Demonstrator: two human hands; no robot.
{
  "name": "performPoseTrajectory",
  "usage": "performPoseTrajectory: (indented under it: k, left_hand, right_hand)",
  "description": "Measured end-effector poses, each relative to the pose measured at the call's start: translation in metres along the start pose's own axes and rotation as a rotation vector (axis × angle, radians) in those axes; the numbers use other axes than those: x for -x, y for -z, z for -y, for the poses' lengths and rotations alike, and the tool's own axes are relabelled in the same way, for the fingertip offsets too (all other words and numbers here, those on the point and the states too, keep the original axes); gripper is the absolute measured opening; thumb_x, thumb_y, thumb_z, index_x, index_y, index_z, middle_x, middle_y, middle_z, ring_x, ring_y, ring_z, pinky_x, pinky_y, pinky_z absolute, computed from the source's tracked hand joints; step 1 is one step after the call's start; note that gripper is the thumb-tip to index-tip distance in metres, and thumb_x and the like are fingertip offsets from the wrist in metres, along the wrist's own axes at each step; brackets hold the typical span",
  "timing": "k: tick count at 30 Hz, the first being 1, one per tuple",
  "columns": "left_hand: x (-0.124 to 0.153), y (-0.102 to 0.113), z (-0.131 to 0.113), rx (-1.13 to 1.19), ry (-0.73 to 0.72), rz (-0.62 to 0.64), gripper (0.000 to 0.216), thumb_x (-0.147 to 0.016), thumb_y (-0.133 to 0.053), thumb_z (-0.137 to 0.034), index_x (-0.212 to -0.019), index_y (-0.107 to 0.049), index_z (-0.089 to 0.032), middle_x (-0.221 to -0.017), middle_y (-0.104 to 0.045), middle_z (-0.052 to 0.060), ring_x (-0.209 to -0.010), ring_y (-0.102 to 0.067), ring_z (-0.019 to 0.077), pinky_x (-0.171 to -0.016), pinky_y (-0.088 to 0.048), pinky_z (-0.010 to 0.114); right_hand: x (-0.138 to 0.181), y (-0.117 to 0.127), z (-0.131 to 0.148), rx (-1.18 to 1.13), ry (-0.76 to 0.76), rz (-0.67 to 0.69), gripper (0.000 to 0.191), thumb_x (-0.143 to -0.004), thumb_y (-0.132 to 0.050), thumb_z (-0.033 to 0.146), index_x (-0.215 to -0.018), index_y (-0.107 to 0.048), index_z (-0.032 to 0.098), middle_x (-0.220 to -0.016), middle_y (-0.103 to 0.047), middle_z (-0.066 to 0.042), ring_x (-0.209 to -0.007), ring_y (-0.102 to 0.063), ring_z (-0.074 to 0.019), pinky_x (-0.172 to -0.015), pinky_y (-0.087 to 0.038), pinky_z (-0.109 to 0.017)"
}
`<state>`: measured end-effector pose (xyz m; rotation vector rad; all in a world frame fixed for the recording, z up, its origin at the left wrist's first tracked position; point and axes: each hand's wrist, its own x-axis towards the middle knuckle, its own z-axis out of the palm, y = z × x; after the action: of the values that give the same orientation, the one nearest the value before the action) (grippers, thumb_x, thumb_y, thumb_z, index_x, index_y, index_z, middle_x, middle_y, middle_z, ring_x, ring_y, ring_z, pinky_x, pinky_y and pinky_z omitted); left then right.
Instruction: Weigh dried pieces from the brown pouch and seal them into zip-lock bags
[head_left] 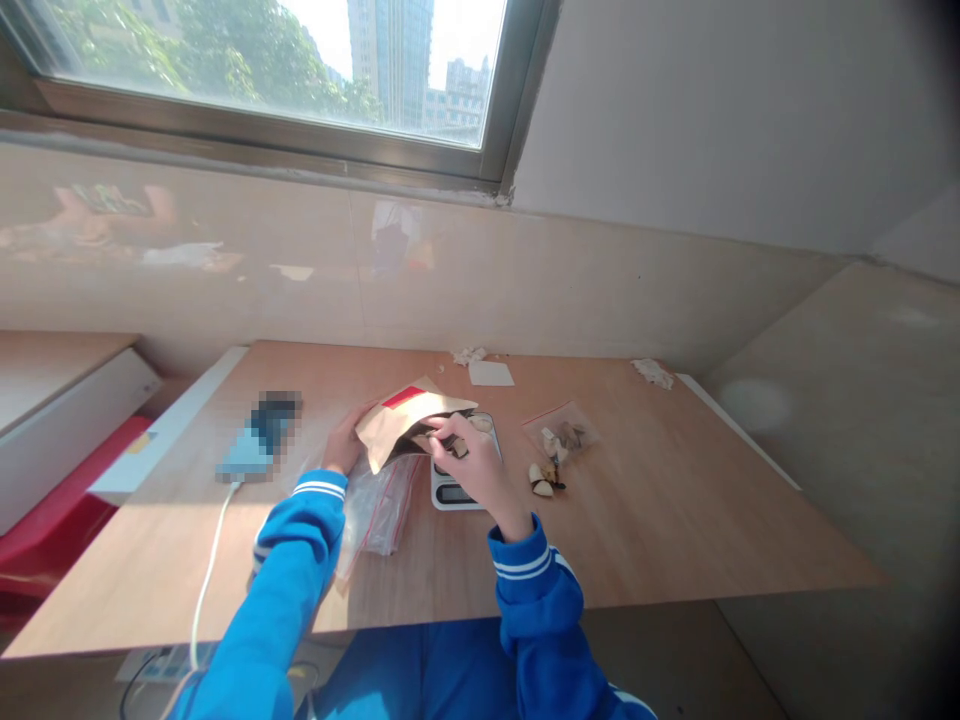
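My left hand (346,440) grips the left side of a brown paper bag (397,420) with a red label, tilted with its mouth toward the right. At that mouth is my right hand (472,458), its thumb and fingers pinched together; what they pinch is hidden. Under the bag and my right hand stands a white kitchen scale (450,497) with a dark display, pale slices lying on its top. Clear zip bags (379,510) lie below my left hand. Right of the scale, several dried slices (544,482) sit beside a clear zip bag (570,425) holding more pieces.
A pixelated phone-like thing (259,440) with a white cable (206,570) lies at the left. Toward the wall are a white card (491,374) and crumpled tissues (469,356), with another tissue (652,374) at the back right. A red stool (75,510) stands left of the table.
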<state>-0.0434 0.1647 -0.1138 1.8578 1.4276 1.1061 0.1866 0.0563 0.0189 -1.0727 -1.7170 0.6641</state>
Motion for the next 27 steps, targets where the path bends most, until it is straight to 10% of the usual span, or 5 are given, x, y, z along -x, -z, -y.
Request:
performPoseTrajectory:
  k: [8, 11, 18, 27]
  left_hand:
    - [-0.007, -0.002, 0.012, -0.039, 0.104, -0.07, 0.042, -0.073, -0.058, -0.014, -0.115, -0.062, -0.016, -0.112, -0.069, 0.014, -0.106, -0.063, 0.0281, -0.092, -0.048, 0.04]
    - [-0.01, -0.004, 0.017, -0.05, 0.141, -0.084, 0.039, -0.07, -0.065, -0.021, -0.109, -0.063, -0.014, -0.097, -0.072, 0.013, -0.091, -0.066, 0.0279, -0.083, -0.051, 0.04]
    - [-0.01, -0.006, 0.022, -0.05, 0.146, -0.098, 0.041, -0.069, -0.069, -0.028, -0.108, -0.062, -0.014, -0.1, -0.071, 0.012, -0.092, -0.065, 0.0258, -0.084, -0.05, 0.038]
    - [-0.01, -0.006, 0.018, -0.048, 0.116, -0.102, 0.043, -0.072, -0.069, -0.04, -0.107, -0.06, -0.016, -0.095, -0.07, 0.01, -0.089, -0.065, 0.0254, -0.081, -0.05, 0.037]
  right_hand:
    - [0.021, 0.026, -0.048, -0.537, -0.207, -0.433, 0.016, -0.088, -0.045, 0.029, -0.081, -0.032, 0.026, -0.07, -0.064, 0.003, -0.063, -0.064, -0.0156, -0.062, -0.051, -0.031]
    - [0.028, 0.033, -0.075, -0.327, -0.326, -0.381, 0.005, -0.085, -0.041, 0.026, -0.09, -0.04, 0.025, -0.067, -0.06, 0.005, -0.05, -0.056, -0.0144, -0.05, -0.045, -0.027]
    - [0.036, 0.044, -0.084, 0.509, -0.39, 0.048, 0.038, -0.086, -0.039, 0.02, -0.112, -0.067, 0.027, -0.1, -0.073, -0.005, -0.086, -0.067, -0.0219, -0.075, -0.047, -0.032]
    - [0.072, 0.088, -0.098, 0.601, -0.597, -0.142, 0.036, -0.086, -0.036, 0.024, -0.104, -0.067, 0.019, -0.087, -0.071, -0.011, -0.083, -0.066, -0.0268, -0.074, -0.047, -0.037]
